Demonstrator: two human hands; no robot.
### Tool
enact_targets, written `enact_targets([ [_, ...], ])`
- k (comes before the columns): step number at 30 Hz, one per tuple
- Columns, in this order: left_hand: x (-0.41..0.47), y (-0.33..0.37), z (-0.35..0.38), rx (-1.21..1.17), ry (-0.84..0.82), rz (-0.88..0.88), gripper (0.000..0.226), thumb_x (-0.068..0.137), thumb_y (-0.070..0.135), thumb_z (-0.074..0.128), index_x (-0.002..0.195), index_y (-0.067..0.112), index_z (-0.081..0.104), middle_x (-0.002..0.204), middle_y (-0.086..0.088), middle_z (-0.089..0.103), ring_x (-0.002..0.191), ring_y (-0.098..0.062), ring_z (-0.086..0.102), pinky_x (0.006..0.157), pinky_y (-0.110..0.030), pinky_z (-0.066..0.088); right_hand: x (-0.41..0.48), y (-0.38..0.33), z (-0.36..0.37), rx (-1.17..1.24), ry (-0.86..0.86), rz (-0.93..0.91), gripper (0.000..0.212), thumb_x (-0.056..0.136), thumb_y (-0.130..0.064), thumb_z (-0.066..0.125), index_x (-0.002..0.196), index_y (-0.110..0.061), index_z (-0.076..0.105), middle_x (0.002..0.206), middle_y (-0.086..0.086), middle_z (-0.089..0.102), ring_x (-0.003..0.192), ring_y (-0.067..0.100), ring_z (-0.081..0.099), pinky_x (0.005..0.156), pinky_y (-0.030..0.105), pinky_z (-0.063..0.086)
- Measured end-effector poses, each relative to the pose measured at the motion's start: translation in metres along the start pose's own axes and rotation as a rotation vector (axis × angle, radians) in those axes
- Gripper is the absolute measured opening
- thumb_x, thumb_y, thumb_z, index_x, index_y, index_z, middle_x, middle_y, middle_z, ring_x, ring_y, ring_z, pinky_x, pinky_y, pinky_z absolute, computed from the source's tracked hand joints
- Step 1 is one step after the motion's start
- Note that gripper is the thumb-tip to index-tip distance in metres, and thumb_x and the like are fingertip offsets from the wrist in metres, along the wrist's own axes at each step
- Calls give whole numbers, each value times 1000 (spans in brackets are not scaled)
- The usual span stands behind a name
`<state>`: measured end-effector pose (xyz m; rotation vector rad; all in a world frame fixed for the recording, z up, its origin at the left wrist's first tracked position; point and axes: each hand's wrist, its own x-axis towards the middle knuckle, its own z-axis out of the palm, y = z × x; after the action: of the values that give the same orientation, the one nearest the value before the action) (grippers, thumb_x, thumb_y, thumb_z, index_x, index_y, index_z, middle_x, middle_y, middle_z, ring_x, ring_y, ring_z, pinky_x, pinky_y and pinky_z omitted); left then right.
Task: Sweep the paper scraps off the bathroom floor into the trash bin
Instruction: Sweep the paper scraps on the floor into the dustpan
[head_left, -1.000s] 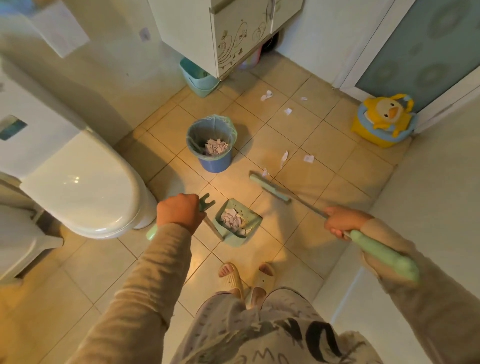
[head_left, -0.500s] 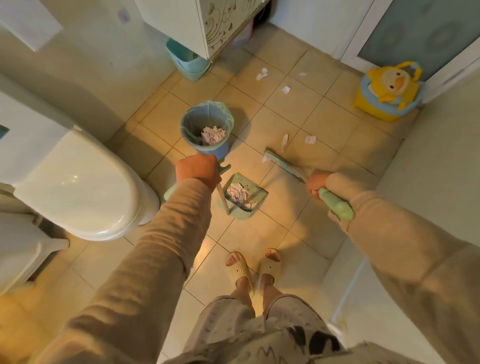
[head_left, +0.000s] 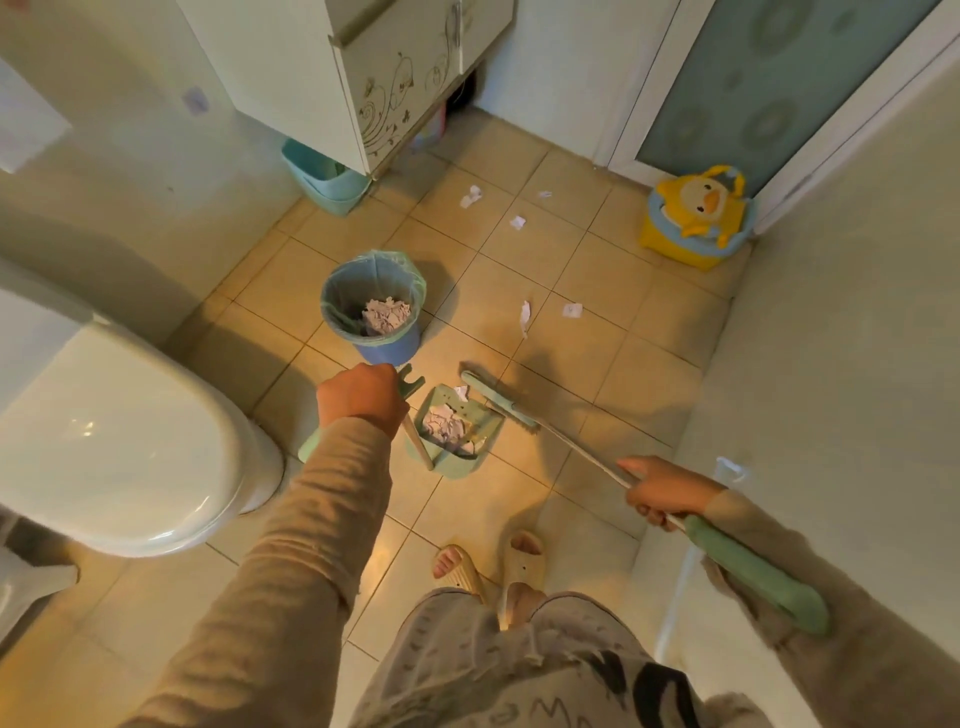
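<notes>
- The only writing we can find is a row of black letter-like marks on the person's trousers (head_left: 597, 691), too cropped and folded for us to read
- A small pale sticker (head_left: 196, 100) on the wall far behind the trash bin (head_left: 332, 291) is too blurred for us to make out
- The left hand (head_left: 363, 400) sits just in front of the trash bin, fingers curled tight round the green top of the dustpan's handle
- The dustpan (head_left: 475, 460) hangs from that handle in front of the bin and slightly to its right, with a heap of paper scraps (head_left: 444, 428) in it; we cannot tell whether it rests on the tiles
- The right hand (head_left: 662, 491) is well in front and to the right of the bin, clamped round the thin shaft of the broom (head_left: 496, 400), with the green grip running back along the sleeve
- The broom's head lies against the dustpan's right edge, near the bin's base
- Crumpled paper (head_left: 387, 314) already lies inside the bin's liner
- Loose scraps on the floor: two (head_left: 524, 317) just right of the bin, three more (head_left: 471, 196) well behind it
- A toilet (head_left: 130, 452) stands left of the bin, a yellow duck potty (head_left: 696, 218) far to its right
</notes>
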<state>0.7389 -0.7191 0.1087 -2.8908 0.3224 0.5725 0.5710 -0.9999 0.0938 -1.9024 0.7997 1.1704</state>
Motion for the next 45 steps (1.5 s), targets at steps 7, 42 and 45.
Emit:
enact_targets([
  [7, -1, -5, -3, 3, 28, 22, 32, 87, 45, 60, 106, 20, 64, 90, -3, 68, 83, -22, 64, 74, -32, 52, -7, 4, 12, 38, 103, -31, 40, 86, 3, 40, 126, 3, 45, 65, 9, 45, 46, 15, 42, 40, 22, 32],
  [42, 146, 87, -96, 40, -6, 0, 41, 85, 52, 57, 117, 27, 61, 105, 2, 69, 97, -19, 65, 84, -29, 54, 63, -3, -222, 37, -69, -42, 52, 91, 2, 43, 141, -3, 32, 59, 8, 46, 43, 12, 40, 39, 20, 35],
  [45, 158, 90, -104, 44, -10, 31, 39, 87, 51, 55, 119, 28, 59, 108, 2, 67, 99, -19, 64, 83, -29, 52, 70, -4, -232, 115, 13, -27, 43, 89, 6, 41, 131, 1, 40, 54, 8, 41, 36, 11, 37, 32, 16, 32],
])
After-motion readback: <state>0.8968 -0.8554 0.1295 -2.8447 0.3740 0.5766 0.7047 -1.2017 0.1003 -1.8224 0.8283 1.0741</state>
